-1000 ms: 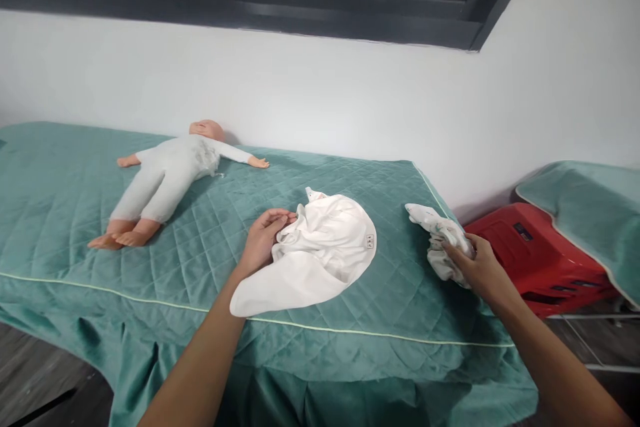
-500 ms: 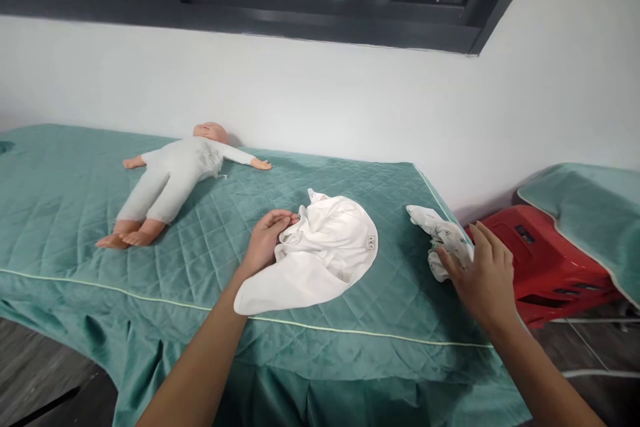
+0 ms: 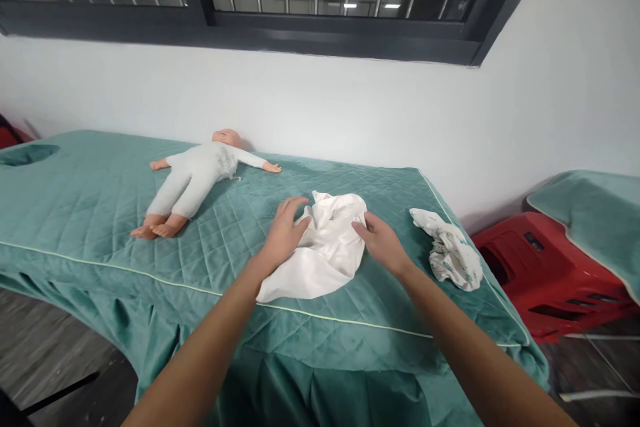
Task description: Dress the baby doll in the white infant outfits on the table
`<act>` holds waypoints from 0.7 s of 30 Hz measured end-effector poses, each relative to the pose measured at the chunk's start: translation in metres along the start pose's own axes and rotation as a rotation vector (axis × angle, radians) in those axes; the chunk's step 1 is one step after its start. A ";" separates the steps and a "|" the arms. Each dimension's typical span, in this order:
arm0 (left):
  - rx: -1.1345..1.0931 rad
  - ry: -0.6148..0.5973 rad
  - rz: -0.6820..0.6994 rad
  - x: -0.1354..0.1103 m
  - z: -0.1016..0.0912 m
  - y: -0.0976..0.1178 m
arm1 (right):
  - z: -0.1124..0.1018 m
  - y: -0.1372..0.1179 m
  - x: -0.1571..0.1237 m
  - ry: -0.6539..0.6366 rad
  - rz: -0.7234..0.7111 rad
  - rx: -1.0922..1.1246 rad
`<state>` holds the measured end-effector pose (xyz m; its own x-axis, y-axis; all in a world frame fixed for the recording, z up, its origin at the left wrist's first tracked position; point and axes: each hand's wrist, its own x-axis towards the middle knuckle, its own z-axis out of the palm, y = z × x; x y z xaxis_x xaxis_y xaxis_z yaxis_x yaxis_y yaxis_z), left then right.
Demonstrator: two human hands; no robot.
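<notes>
A crumpled white cloth [image 3: 330, 240] lies on the green quilted bed cover [image 3: 240, 240], one rounded flap spread toward the front edge. My right hand [image 3: 385, 240] pinches its right edge between thumb and fingers. At the cloth's left side, my left hand [image 3: 287, 233] has its thumb and fingers apart, close against the folds. Farther right, a bunched white printed cloth [image 3: 453, 250] rests untouched near the bed's end. A baby doll [image 3: 195, 177] in a white body lies on its back at the left rear.
Behind the bed stands a white wall [image 3: 320, 107] under a dark window frame [image 3: 340, 33]. Red plastic stools [image 3: 545, 267], partly under a green cover [image 3: 595, 213], stand past the bed's right end. A face hole [image 3: 27, 155] is at the far left.
My right hand has let go of the printed cloth and moved left to the white cloth, whose right edge is now drawn in. My left hand's fingers have spread. The view has shifted slightly.
</notes>
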<state>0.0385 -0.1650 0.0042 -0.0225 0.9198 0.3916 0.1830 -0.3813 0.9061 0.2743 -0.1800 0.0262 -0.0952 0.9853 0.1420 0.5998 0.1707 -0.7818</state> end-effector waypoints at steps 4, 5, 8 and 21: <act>0.116 -0.207 0.319 0.022 0.002 0.070 | -0.030 -0.065 0.005 -0.349 -0.244 0.375; 0.103 -0.262 0.361 0.028 0.002 0.088 | -0.039 -0.082 0.004 -0.424 -0.273 0.384; 0.043 -0.460 0.337 0.038 0.000 0.132 | -0.066 -0.125 0.001 -0.542 -0.321 0.344; 0.606 0.035 0.560 0.044 -0.039 0.153 | -0.116 -0.138 -0.014 0.104 -0.387 -0.546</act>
<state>0.0267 -0.1867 0.1664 0.2009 0.6014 0.7733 0.6746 -0.6573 0.3359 0.2847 -0.2186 0.2024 -0.3233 0.8434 0.4292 0.8559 0.4541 -0.2475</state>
